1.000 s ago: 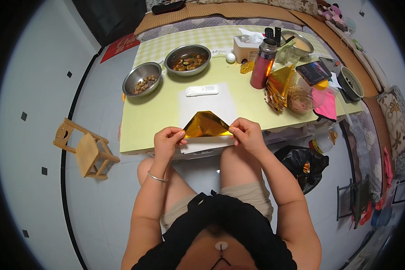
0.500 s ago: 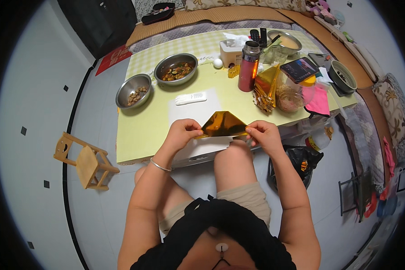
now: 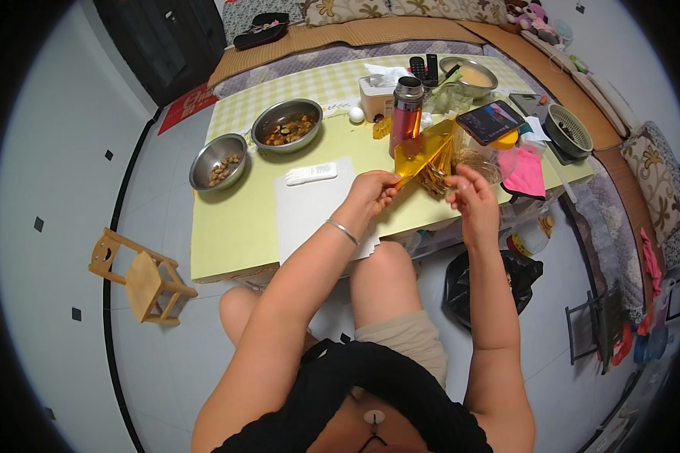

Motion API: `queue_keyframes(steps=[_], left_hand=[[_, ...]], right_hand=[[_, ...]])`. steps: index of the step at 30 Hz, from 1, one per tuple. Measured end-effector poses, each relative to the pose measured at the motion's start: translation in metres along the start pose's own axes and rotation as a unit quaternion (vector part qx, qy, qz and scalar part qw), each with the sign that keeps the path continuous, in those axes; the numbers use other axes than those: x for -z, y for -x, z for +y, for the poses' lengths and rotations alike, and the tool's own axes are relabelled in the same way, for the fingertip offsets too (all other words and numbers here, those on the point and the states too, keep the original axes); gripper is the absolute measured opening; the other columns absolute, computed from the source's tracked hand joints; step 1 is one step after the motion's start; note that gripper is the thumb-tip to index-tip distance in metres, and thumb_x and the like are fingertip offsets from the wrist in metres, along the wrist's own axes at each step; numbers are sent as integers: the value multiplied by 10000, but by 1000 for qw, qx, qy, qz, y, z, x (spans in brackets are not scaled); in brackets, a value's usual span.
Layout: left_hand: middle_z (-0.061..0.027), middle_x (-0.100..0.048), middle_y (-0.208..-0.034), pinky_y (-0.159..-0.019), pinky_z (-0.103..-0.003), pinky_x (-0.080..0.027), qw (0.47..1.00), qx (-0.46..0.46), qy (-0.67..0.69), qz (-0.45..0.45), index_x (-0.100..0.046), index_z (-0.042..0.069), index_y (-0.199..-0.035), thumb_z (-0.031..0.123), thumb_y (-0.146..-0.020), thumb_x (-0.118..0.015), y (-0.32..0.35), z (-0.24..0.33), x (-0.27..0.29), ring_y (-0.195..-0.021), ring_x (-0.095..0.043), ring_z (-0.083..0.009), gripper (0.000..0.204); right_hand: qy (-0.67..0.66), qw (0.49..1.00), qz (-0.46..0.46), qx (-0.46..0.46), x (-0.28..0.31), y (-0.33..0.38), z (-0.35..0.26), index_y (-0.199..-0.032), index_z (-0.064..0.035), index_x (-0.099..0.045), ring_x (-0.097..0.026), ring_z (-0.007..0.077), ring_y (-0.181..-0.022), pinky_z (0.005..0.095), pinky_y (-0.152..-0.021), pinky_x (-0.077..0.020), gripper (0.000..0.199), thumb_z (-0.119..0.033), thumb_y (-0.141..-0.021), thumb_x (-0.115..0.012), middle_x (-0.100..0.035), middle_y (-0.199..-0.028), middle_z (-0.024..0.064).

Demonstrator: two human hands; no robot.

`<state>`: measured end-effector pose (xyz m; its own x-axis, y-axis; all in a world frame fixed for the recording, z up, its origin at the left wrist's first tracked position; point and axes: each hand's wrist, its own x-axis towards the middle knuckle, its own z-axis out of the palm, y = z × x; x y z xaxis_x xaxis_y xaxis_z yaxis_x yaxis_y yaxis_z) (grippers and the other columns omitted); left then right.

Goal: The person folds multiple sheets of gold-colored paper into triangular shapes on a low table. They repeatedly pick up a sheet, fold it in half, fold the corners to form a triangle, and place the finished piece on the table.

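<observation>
My left hand (image 3: pixel 377 193), with a silver bangle at the wrist, pinches a piece of shiny gold foil paper (image 3: pixel 412 160) by its near corner. That piece slants up in front of the red thermos (image 3: pixel 406 117) and meets a bundle of folded gold foil papers (image 3: pixel 435 180), so where one ends and the other begins is hard to tell. My right hand (image 3: pixel 476 198) hovers just right of the bundle, its fingers apart and loosely curled, with nothing seen in them. Behind it stands a clear round jar (image 3: pixel 491 162) with a phone (image 3: pixel 490 122) above it.
A white sheet (image 3: pixel 310 211) lies before me with a white packet (image 3: pixel 311 174) on it. Two steel bowls of food, one of them a wide bowl (image 3: pixel 286 127), stand left. A pink cloth (image 3: pixel 523 174) lies right. Below is a black plastic bag (image 3: pixel 468 283); a small wooden chair (image 3: pixel 145 283) stands left.
Both hands held a gold foil sheet stretched over the table's near edge. The left hand has carried it right and forward to the bundle; the right has let go and moved right.
</observation>
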<state>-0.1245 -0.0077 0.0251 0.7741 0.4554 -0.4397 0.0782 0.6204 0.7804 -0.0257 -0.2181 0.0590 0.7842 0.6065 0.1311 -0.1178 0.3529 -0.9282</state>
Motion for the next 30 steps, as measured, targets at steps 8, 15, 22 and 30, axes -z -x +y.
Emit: queue_keyframes(steps=[8, 15, 22, 30], left_hand=[[-21, -632, -687, -418, -242, -330, 999, -7, -45, 21, -620, 74, -825, 158, -940, -675, -17, -4, -58, -486, -500, -81, 152], [-72, -653, -634, -407, -268, -373, 995, -28, -60, 76, -682, 4, -795, 70, -882, -675, -39, 3, -92, -427, -498, -119, 109], [-72, -642, -612, -416, -285, -406, 985, -62, -157, 38, -676, -7, -754, 163, -865, -751, -50, -1, -75, -434, -526, -134, 217], [-134, -701, -805, -697, -394, -538, 730, -343, -589, 34, -702, 16, -875, 262, -830, -762, 46, -11, 19, -751, -682, -286, 256]], right_hand=[[12, 994, -5, -104, 35, 51, 41, -1138, 4, -656, -612, 80, -697, 195, -624, -469, 190, -85, -1007, -551, -712, -920, 66], [5, 991, 9, -136, 37, 69, 69, -1116, 9, -659, -613, 84, -677, 200, -618, -472, 178, -75, -1005, -547, -718, -901, 79], [46, 988, -24, -146, 22, 73, 74, -1142, -2, -659, -612, 80, -690, 207, -639, -470, 192, -102, -1000, -575, -721, -916, 57], [246, 964, -97, -14, 1, 73, 105, -1096, -11, -695, -663, 125, -752, 272, -686, -539, 176, -78, -941, -642, -712, -906, 66]])
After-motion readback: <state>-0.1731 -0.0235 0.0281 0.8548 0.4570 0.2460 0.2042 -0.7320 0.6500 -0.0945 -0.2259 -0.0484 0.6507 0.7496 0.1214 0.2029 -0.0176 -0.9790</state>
